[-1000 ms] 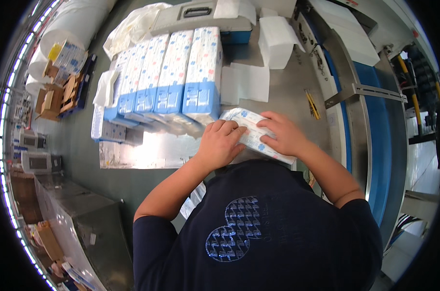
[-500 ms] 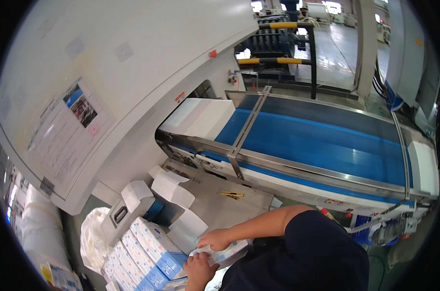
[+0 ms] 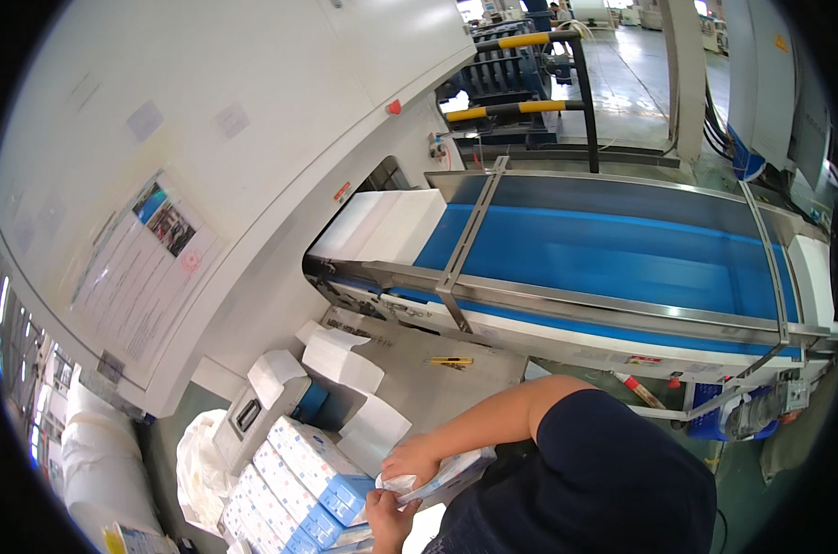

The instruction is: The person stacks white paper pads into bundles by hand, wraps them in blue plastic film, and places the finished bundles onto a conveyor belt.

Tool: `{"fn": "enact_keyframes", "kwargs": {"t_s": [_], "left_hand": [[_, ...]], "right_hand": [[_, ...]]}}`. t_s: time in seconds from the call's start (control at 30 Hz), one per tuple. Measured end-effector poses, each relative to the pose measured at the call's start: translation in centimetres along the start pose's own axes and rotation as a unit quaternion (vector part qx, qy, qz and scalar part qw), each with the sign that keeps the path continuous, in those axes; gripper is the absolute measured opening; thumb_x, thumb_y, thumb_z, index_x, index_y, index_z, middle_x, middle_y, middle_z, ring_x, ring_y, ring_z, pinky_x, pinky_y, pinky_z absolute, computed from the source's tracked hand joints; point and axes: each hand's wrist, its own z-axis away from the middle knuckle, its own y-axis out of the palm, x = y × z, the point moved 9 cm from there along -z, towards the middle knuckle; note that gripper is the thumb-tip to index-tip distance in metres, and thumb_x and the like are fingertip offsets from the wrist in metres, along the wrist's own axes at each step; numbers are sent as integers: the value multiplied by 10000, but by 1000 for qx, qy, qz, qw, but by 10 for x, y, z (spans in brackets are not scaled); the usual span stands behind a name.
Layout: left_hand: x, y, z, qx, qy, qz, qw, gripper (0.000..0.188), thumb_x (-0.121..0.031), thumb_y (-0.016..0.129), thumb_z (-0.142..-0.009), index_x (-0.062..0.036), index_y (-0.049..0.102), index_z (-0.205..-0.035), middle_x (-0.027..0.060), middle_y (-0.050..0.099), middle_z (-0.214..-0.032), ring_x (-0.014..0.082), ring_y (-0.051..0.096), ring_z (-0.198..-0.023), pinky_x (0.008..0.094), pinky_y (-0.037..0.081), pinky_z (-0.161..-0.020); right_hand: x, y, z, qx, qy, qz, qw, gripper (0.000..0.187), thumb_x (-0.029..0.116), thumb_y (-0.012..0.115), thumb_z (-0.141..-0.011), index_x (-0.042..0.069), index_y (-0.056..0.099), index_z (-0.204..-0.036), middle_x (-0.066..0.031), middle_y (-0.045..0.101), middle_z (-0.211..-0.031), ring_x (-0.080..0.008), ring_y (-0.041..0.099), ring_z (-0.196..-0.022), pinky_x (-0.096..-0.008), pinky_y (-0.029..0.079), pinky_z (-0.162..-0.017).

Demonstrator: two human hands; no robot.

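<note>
A white soft tissue pack with a coloured pattern (image 3: 465, 468) lies in front of my body at the lower middle, held by both hands. My right hand (image 3: 414, 462) is closed over its left end, fingers curled on the wrapper. Just below, my left hand (image 3: 389, 519) grips the near corner of that end, thumb and fingers pressed to it. Left of my hands stands a row of dotted packs (image 3: 299, 452) with blue ends, packed side by side. My hands hide part of the held pack.
An open white carton with raised flaps (image 3: 374, 429) stands beside the row. A yellow cutter knife (image 3: 451, 361) lies on the grey worktop (image 3: 409, 342). Beyond runs a blue conveyor belt (image 3: 594, 254) carrying a white stack (image 3: 382, 222). A white plastic bag (image 3: 202, 471) is at left.
The view has shifted slightly, so the scene sits a little differently. My left fingers have closed at the pack's end, while my right hand stays on top of it.
</note>
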Motion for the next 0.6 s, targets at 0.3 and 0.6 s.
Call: {"fn": "enact_keyframes", "kwargs": {"t_s": [0.3, 0.6], "left_hand": [[12, -4, 13, -58, -133, 150, 978, 191, -97, 723, -646, -37, 587, -765, 107, 530, -780, 247, 499, -748, 324, 415, -612], [27, 2, 19, -99, -132, 216, 962, 160, -69, 694, -683, -20, 545, -716, 98, 512, -773, 208, 496, -674, 294, 418, -568]], "right_hand": [[25, 13, -49, 133, -36, 145, 980, 253, 234, 510, -776, 105, 501, -994, -129, 537, -1065, -325, 591, -840, -456, 471, -649], [30, 0, -64, -47, -99, 194, 975, 117, 185, 567, -673, 112, 642, -725, -94, 640, -746, -293, 627, -740, -413, 485, -584]]}}
